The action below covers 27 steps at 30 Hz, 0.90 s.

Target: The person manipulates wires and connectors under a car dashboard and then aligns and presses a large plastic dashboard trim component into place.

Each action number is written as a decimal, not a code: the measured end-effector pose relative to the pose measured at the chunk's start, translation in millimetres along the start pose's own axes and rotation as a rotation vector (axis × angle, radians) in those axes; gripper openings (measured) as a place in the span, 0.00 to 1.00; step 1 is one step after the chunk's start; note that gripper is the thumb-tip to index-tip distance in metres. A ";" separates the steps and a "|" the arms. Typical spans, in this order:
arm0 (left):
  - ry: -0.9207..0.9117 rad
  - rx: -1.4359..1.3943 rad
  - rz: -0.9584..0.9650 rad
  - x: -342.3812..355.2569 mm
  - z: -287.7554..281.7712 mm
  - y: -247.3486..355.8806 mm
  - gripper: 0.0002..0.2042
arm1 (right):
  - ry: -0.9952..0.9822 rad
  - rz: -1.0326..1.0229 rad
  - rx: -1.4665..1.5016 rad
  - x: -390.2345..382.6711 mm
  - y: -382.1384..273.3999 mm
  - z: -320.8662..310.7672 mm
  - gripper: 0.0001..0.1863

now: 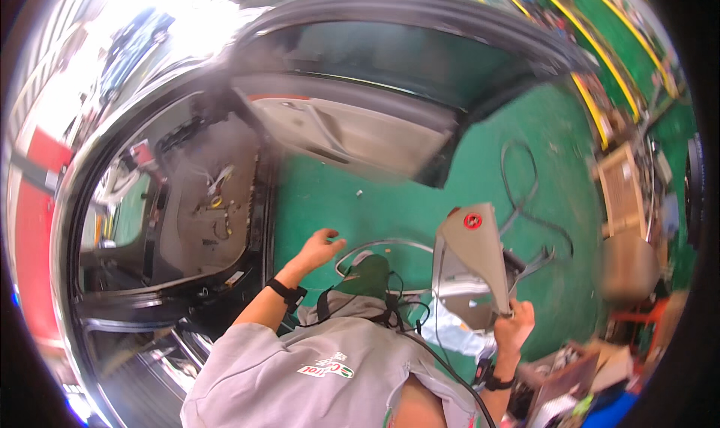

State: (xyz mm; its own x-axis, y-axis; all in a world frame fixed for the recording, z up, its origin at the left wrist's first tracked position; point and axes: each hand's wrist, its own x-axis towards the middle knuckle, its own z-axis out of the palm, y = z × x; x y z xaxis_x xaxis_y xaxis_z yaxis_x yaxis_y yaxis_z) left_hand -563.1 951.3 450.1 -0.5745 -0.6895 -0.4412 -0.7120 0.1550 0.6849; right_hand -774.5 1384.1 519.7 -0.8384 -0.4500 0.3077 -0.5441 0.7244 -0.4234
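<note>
My right hand grips the lower end of a beige-grey plastic trim panel with a round red mark near its top, held upright at the lower right of the head view. My left hand is held out over the green floor with its fingers apart and nothing in them. Left of it is the black car body, its door opening showing a bare interior with loose wiring. Above both hands the open car door, with beige inner trim, is blurred.
A looped hose lies on the right of the floor. A curved strip and white sheeting lie near my feet. Wooden crates, boxes and yellow-edged racking line the right side; a red cabinet stands far left.
</note>
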 end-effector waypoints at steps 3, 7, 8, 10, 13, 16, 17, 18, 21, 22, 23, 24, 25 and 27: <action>-0.060 -0.012 0.017 -5.1 -9.4 -8.8 0.29 | -0.048 -0.094 0.021 19.1 -26.7 5.3 0.12; -0.087 -0.040 0.092 2.2 -27.4 -4.8 0.31 | -0.054 -0.209 0.076 40.1 -88.8 35.2 0.11; -0.100 -0.094 0.095 5.5 -34.0 -12.8 0.31 | -0.078 -0.249 0.052 42.9 -108.0 45.0 0.11; -0.091 -0.122 0.109 18.1 -49.4 -39.2 0.33 | -0.077 -0.309 0.080 52.7 -148.2 66.8 0.11; -0.109 -0.233 0.056 31.1 -83.0 -75.5 0.33 | -0.160 -0.419 0.106 68.7 -223.3 89.2 0.13; -0.190 -0.548 -0.117 37.7 -135.2 -110.6 0.34 | -0.180 -0.543 0.138 80.4 -295.9 117.3 0.14; -0.181 -0.564 -0.122 41.8 -147.5 -130.1 0.34 | -0.188 -0.559 0.135 81.7 -319.2 124.6 0.14; -0.181 -0.682 -0.164 47.6 -157.0 -153.3 0.35 | -0.218 -0.591 0.167 82.2 -342.1 130.7 0.15; -0.179 -0.925 -0.227 47.3 -203.0 -187.3 0.35 | -0.273 -0.663 0.241 82.3 -406.2 143.0 0.15; -0.177 -1.040 -0.241 45.5 -217.7 -192.1 0.35 | -0.287 -0.699 0.288 81.9 -424.8 146.6 0.15; -0.077 -1.096 -0.241 43.1 -227.0 -196.8 0.32 | -0.276 -0.739 0.312 81.2 -440.3 152.2 0.16; -0.080 -1.098 -0.242 45.9 -231.8 -210.5 0.32 | -0.276 -0.739 0.308 80.9 -457.6 153.9 0.16; -0.141 -1.185 -0.285 49.3 -235.5 -235.9 0.32 | -0.290 -0.775 0.350 81.3 -476.9 158.0 0.16; -0.224 -1.296 -0.314 47.2 -246.3 -271.3 0.30 | -0.298 -0.848 0.409 81.1 -502.1 166.9 0.17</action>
State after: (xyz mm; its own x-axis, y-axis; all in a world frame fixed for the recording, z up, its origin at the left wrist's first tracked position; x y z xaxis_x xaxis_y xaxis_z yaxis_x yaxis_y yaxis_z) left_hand -297.6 702.4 386.3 -0.6006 -0.4237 -0.6780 -0.0055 -0.8458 0.5334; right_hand -574.8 896.7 614.9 -0.1087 -0.8906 0.4417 -0.8905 -0.1102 -0.4414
